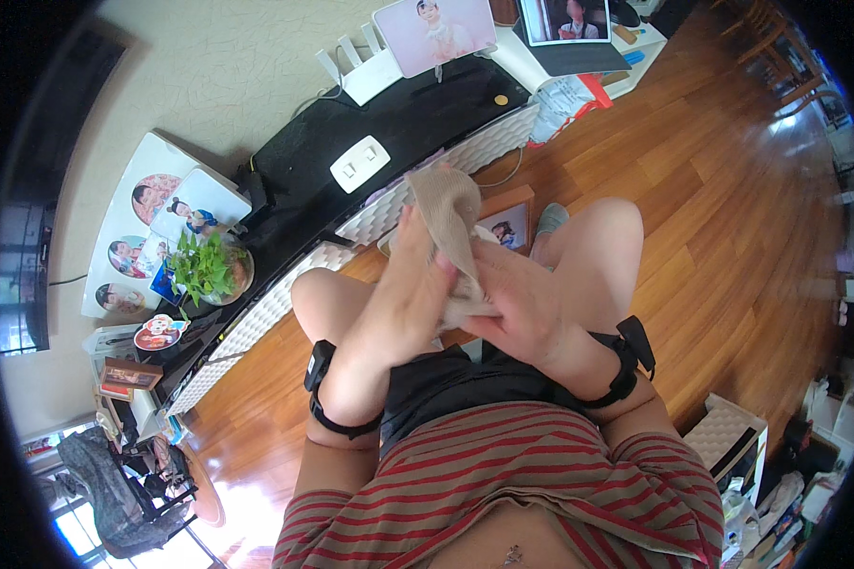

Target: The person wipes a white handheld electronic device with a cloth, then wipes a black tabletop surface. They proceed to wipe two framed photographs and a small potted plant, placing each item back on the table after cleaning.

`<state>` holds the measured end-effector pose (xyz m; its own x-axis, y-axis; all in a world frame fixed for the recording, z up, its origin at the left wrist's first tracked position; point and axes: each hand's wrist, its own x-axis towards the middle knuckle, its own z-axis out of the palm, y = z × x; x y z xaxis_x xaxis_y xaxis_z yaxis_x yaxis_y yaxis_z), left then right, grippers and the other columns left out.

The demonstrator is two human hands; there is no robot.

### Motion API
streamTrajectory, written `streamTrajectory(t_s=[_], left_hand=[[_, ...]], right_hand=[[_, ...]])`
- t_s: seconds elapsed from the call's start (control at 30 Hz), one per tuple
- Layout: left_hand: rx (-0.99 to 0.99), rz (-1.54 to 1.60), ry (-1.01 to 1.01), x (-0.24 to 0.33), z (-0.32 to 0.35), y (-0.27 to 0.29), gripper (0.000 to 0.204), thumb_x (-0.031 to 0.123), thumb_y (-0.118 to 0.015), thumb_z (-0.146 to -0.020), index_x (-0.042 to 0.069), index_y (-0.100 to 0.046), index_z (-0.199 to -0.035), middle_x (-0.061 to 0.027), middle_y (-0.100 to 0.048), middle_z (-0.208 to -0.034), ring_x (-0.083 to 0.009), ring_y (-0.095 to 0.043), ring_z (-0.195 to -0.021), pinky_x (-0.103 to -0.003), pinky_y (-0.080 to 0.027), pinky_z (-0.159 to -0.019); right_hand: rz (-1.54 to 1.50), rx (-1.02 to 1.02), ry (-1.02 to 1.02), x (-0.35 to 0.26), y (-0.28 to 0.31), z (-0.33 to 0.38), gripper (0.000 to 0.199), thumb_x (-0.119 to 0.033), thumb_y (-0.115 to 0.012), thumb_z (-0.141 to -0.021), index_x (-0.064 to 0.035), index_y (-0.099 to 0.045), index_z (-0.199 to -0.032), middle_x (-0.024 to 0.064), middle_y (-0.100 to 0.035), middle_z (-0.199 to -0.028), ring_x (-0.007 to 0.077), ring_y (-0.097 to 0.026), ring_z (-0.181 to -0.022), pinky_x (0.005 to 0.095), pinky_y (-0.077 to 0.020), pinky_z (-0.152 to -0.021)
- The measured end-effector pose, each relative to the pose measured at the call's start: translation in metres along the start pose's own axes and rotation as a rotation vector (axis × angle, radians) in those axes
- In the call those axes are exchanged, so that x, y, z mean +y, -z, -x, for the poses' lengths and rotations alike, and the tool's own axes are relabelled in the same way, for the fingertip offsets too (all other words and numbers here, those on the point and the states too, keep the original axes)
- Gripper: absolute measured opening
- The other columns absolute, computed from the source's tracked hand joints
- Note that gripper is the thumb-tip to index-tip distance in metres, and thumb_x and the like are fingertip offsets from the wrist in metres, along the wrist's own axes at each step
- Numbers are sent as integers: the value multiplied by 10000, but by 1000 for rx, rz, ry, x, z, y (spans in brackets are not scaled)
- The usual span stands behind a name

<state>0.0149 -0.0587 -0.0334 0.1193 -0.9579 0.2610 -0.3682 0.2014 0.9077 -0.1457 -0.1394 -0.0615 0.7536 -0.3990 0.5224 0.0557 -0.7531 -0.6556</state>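
Observation:
A beige cloth (444,204), finely ribbed and folded over on itself, is bunched up between my two hands in front of my lap. My left hand (410,284) grips it from the left, fingers pointing up along its side. From the right, my right hand (522,299) presses in on the cloth's lower part, thumb turned inward. A paler bunched end of the cloth shows below, between the palms. Right behind the hands a framed photo (505,229) is partly covered by them. Some fingertips are hidden in the folds.
A long black-topped cabinet (299,156) runs ahead, carrying a white switch-like panel (360,163), a router (365,74), a picture board (436,33) and a leafy plant in a glass bowl (209,266). At its right end hangs a plastic bag (564,106). Wooden flooring (721,256) stretches right.

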Motion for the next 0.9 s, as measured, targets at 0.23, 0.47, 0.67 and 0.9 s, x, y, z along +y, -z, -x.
streamTrajectory(t_s=[0.23,0.47,0.67,0.9], left_hand=[[142,1195,589,-51,4,7,634,445,-447,-987,5,-343,-1432,-247,-475,-1358,-354,-549,-1201,-467,-487,-981],[-12,1577,371,-43,17,-12,614,445,-442,-994,8,-365,-1417,-243,-467,-1375,-328,-555,-1204,-445,-492,-1004],[-157,1848,464,-35,37,-19,886,489,-699,-837,12,-285,-1458,-188,-470,-1385,-276,-547,-1230,-385,-465,-1038],[-338,1448,410,-27,36,-19,1106,610,-819,-650,2,-323,-1430,-76,-566,-1216,-116,-597,-1037,-222,-496,-845]], right_hand=[[-99,-61,211,-17,6,-1,566,-202,-805,-733,-33,-550,-1209,186,-603,-1230,351,-604,-1119,418,-510,-933],[-1216,42,-192,8,9,-5,567,-331,-706,-877,26,-502,-1267,193,-586,-1287,267,-586,-1168,356,-481,-968],[-960,31,-35,15,8,-20,568,-434,-629,-910,14,-537,-1247,185,-585,-1298,307,-507,-1266,437,-358,-1081],[-300,-41,121,25,24,-30,636,-493,-613,-894,-21,-523,-1311,158,-528,-1361,334,-451,-1303,460,-228,-1140]])
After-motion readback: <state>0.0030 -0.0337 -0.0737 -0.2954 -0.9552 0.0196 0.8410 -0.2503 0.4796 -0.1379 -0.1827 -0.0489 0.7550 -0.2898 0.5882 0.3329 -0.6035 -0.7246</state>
